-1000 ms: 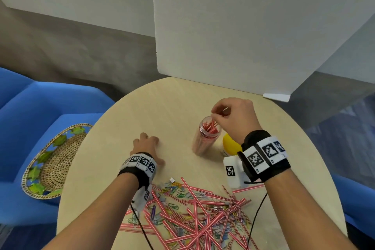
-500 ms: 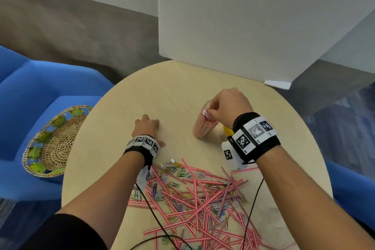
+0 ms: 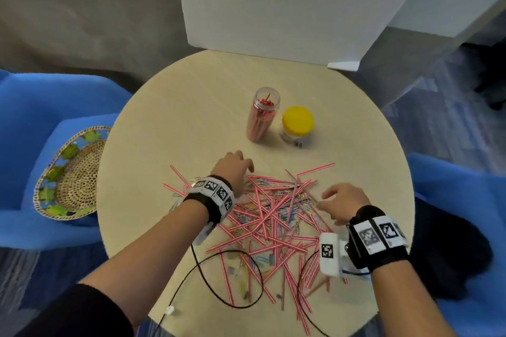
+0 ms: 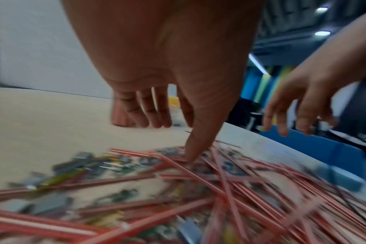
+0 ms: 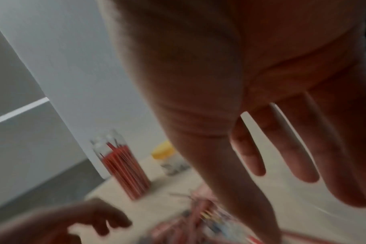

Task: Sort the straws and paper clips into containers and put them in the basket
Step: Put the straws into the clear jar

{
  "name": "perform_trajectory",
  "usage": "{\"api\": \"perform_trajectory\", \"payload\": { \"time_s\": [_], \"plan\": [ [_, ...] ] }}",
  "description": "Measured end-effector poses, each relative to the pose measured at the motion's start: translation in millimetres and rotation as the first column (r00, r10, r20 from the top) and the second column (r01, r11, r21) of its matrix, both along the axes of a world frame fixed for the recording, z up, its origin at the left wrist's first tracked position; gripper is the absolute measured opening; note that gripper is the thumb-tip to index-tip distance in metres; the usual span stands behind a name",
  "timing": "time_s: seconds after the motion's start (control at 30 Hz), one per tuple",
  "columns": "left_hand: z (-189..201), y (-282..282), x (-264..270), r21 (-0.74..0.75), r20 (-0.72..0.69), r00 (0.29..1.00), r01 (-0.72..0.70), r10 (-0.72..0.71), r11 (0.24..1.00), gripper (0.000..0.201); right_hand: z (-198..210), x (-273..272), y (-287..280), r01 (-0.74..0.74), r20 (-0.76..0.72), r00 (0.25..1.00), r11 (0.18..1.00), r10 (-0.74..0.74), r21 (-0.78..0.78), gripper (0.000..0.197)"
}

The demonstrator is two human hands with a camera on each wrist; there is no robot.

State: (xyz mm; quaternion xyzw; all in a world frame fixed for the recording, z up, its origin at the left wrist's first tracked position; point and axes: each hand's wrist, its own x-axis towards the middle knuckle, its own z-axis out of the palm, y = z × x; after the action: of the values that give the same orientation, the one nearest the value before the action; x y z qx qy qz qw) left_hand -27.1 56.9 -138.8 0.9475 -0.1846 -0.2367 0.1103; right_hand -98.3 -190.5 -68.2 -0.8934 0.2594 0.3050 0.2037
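A heap of red-and-white striped straws point(image 3: 271, 216) mixed with coloured paper clips point(image 3: 262, 258) covers the near half of the round table point(image 3: 169, 123). Behind it stands a clear jar point(image 3: 262, 115) holding red straws, with no lid, and a yellow-lidded jar point(image 3: 297, 126) to its right. My left hand point(image 3: 232, 169) hovers at the heap's far left edge, fingers loose, thumb tip point(image 4: 190, 158) touching a straw. Over the heap's right edge my right hand point(image 3: 342, 202) hangs with straight, spread fingers point(image 5: 253, 153), holding nothing. The woven basket point(image 3: 68, 175) lies on a blue chair at left.
A white foam board point(image 3: 287, 3) stands upright behind the table. Blue chairs point(image 3: 460, 200) flank the table on both sides. Black cables point(image 3: 227, 268) from the wrist cameras loop over the near straws. Bare tabletop lies at the left and far side.
My right hand has left the clear jar and come back down over the heap, empty. The left hand has shifted right to the heap's far edge. The head view has tilted down.
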Motion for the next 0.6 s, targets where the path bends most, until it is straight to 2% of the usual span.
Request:
{"api": "perform_trajectory", "payload": {
  "time_s": [0.1,0.17,0.27,0.43,0.5,0.6],
  "plan": [
    [-4,-34,-44,-0.048,0.057,0.945,0.326,-0.323,0.944,0.063,-30,-46,-14,-0.007,-0.206,0.978,0.986,-0.028,-0.167,0.06],
    [-11,-49,-66,-0.003,0.027,0.897,0.441,-0.441,0.898,0.08,-50,-70,-19,0.008,-0.265,0.962,0.979,-0.062,-0.202,0.067],
    [-20,-58,-88,0.052,0.016,0.852,0.522,-0.524,0.851,0.09,-72,-93,-20,0.062,-0.217,0.97,0.972,-0.112,-0.226,0.074],
    [-32,-67,-127,-0.005,0.071,0.782,0.621,-0.62,0.783,0.087,-84,-100,-19,0.091,-0.144,0.982,0.971,-0.124,-0.22,0.1],
    [-40,-73,-144,-0.019,0.085,0.74,0.67,-0.667,0.742,0.097,-83,-101,-19,0.083,-0.111,0.988,0.973,-0.108,-0.214,0.096],
    [-53,-87,-167,0.023,0.068,0.687,0.724,-0.724,0.689,0.12,-86,-105,-20,0.052,-0.003,0.999,0.983,-0.054,-0.177,0.077]
  ]
}}
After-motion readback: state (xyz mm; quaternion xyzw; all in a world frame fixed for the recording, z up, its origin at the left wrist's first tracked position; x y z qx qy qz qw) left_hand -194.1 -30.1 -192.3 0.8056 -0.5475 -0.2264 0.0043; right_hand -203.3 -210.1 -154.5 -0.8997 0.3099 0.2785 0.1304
